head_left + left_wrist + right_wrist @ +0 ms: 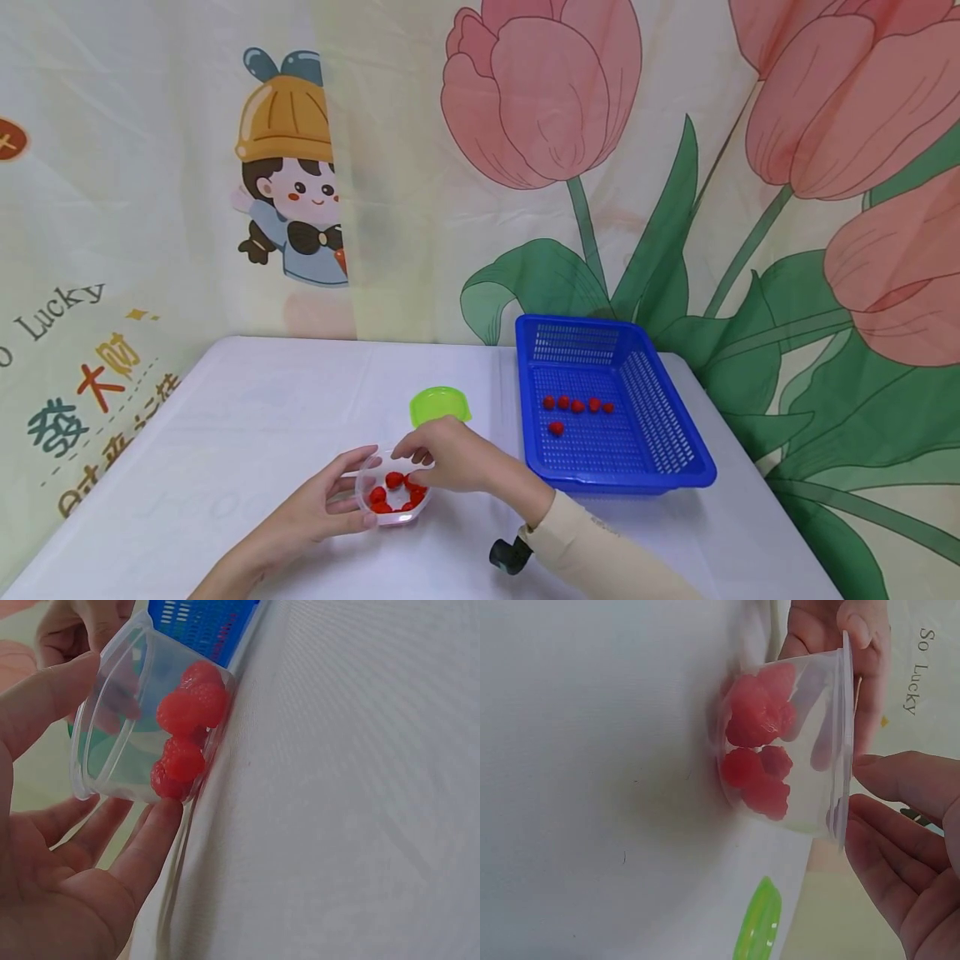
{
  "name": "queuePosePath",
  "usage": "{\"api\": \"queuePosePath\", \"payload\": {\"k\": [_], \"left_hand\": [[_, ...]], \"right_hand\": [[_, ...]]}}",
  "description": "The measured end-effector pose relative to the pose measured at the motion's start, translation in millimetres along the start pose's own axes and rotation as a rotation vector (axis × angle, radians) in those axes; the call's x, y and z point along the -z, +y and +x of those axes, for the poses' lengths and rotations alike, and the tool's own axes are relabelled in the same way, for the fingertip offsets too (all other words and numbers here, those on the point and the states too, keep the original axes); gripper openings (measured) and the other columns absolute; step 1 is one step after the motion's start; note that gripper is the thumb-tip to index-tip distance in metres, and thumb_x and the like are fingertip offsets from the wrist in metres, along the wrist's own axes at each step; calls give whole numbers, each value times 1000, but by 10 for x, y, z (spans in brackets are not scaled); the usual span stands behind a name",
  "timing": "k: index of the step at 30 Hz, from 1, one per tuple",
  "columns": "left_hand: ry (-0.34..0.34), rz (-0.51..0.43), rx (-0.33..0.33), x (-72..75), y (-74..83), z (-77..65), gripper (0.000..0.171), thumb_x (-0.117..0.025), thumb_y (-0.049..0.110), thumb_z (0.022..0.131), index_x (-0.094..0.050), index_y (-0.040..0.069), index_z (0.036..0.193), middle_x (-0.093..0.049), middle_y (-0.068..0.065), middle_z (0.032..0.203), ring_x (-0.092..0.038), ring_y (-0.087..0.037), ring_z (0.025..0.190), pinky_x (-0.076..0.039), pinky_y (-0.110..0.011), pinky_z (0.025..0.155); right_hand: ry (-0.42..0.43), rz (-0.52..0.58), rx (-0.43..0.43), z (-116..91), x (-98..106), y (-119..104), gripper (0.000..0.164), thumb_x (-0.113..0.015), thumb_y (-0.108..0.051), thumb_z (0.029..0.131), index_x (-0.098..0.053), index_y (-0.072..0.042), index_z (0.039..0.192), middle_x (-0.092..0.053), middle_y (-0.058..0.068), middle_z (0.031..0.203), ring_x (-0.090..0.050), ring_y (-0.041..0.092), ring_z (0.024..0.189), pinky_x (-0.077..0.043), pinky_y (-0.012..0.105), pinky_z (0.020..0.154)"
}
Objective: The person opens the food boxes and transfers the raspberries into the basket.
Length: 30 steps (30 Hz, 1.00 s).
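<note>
A clear plastic cup [395, 515] without its lid stands on the table, with several red raspberries [184, 712] in its bottom. My left hand [333, 496] holds the cup from the left, thumb on one side and fingers on the other. Over the cup's right rim, my right hand [450, 454] reaches with bent fingers. In the right wrist view its thumb [904, 776] and fingertips are at the rim with a small gap, and no berry shows between them. The tips are partly hidden by the rim. Behind the cup lies a green lid [438, 403].
A blue plastic basket [615, 482] with slotted walls stands at the right of the table. Several raspberries [577, 406] lie in it, most in a row. White cloth covers the table [300, 400], and a printed curtain [397, 167] hangs behind. A black device [510, 556] sits by the right sleeve.
</note>
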<state>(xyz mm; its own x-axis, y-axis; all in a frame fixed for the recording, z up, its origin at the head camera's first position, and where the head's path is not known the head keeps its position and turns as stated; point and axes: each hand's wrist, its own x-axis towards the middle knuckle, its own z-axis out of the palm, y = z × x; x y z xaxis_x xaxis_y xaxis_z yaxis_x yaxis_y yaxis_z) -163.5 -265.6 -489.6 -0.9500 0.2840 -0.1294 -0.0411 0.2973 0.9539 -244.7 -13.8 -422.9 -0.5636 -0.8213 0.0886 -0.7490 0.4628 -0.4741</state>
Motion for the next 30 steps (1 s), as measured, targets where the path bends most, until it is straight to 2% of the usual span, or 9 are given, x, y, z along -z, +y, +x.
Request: {"api": "queuePosePath", "payload": {"k": [7,14,22,30], "left_hand": [[-8,-6,-11,-2,-4,-19,86,-82,23,95,-32,23,165,-38,-14,167,-48,-41,146,-56,-39,107],[-12,0,-25,2,-12,-20,87,-82,22,95,-32,23,166,-38,-14,168,-49,-40,145,-56,-38,106],[-47,-45,-60,3,-31,-45,88,-81,17,96,-28,19,167,-32,-18,170,-54,-42,142,-54,-22,98],[-47,-50,-46,3,-12,-51,90,-81,18,95,-28,20,167,-30,-16,170,-56,-41,141,-53,-23,99]], "right_hand": [[-21,-19,-53,38,-49,-63,31,-82,-8,94,-79,-11,124,-79,-4,110,-71,4,95,-54,10,81],[-37,-72,-72,71,-61,-107,32,-82,-9,93,-79,-12,125,-80,-4,108,-71,5,94,-53,10,80],[-83,-96,-69,128,-108,-114,35,-84,-9,92,-78,-12,126,-79,-4,105,-63,4,85,-51,9,75],[-126,-161,-62,189,-125,-134,35,-83,-9,93,-79,-15,127,-78,-4,103,-61,3,83,-49,10,72]]}}
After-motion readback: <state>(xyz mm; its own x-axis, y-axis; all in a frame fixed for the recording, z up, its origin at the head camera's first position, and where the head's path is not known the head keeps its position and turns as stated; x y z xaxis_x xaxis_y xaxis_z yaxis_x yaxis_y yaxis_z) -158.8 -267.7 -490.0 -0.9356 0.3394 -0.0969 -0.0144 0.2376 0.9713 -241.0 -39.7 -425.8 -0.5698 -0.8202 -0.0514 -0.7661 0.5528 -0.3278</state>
